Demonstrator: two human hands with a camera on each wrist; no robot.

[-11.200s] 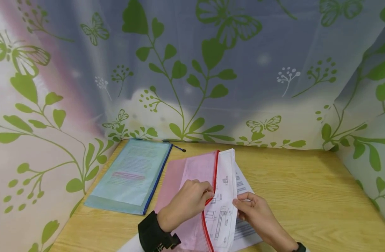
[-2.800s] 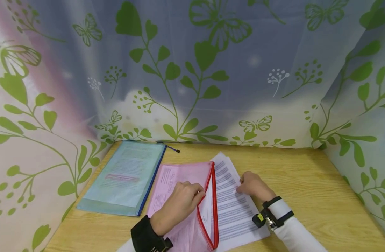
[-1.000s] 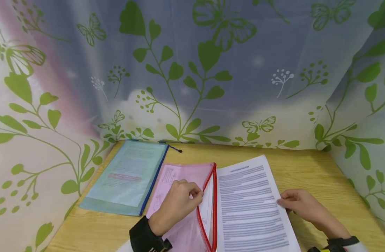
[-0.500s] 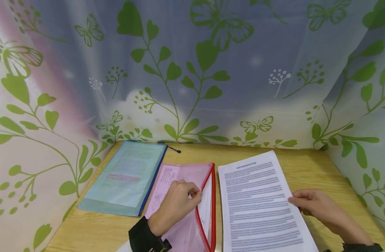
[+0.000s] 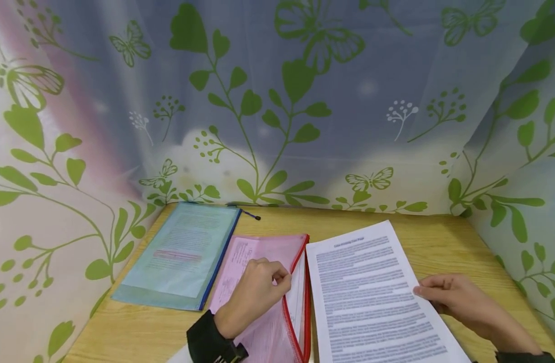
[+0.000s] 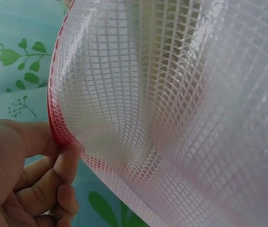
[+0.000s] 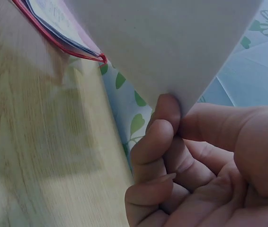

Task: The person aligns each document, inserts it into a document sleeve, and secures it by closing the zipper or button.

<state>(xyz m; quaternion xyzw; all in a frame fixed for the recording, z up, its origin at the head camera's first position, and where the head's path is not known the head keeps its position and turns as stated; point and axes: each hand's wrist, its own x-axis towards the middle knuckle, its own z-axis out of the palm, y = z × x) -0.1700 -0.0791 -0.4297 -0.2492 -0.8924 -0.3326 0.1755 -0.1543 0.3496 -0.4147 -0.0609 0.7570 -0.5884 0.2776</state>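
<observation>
My left hand (image 5: 256, 292) pinches the red-zippered edge of a pink mesh zipper pouch (image 5: 241, 257), holding its mouth parted; white papers show inside. In the left wrist view, thumb and fingertips grip the red edge, and the see-through mesh (image 6: 124, 71) bulges beside them. To the right, my right hand (image 5: 458, 297) pinches the right edge of a white printed sheet (image 5: 363, 282) covered in lines of text. From the right wrist view, the sheet's blank underside (image 7: 172, 42) rises above the table between thumb and fingers. The sheet's left edge lies right along the pouch's red zipper.
A blue zipper pouch (image 5: 182, 252) with a printed page inside lies flat at the left of the wooden table (image 5: 440, 242). Its dark zipper pull (image 5: 257, 218) points right. A leaf-patterned curtain (image 5: 350, 126) encloses the table at the back and sides.
Printed drawings held earlier at the pouch's mouth are now inside it. The text sheet, formerly lying beneath, was lifted and swung right, then shifted slightly back left. The left hand stays on the pouch.
</observation>
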